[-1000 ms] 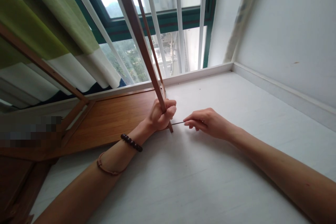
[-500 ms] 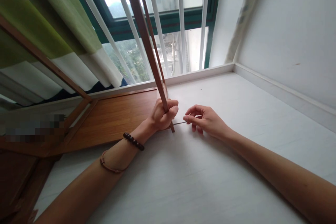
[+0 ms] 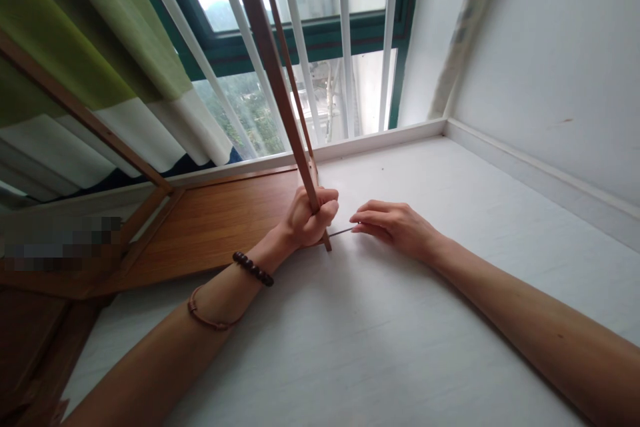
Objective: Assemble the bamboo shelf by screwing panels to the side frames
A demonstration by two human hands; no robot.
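Thin, perhaps metal rod at post

Head-worn view, near, downward past left hand toward window.

No legible text, labels or signs.

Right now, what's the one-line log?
left hand: grips wooden post | right hand: pinches thin metal rod at post base
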